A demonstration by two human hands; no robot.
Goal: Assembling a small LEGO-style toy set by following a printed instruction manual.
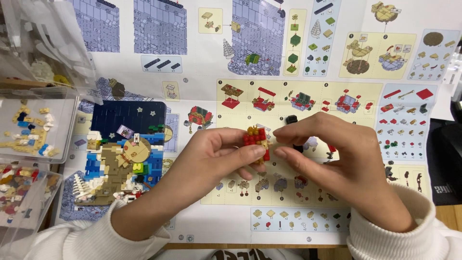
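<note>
My left hand (211, 156) grips a small red and yellow brick assembly (256, 140) between thumb and fingers, above the large instruction sheet (308, 91). My right hand (332, 154) comes in from the right, its thumb and forefinger pinched at the assembly's right edge. Whether a tiny piece sits between those fingertips cannot be made out. A partly built brick model (122, 154) with a dark blue back panel, tan centre and white bits lies on the sheet left of my left hand.
Clear plastic trays (33, 127) with several loose small bricks stand at the left edge, another tray (24, 192) below them. Crumpled clear bags (43, 43) lie at top left. A dark object (447, 149) sits at the right edge.
</note>
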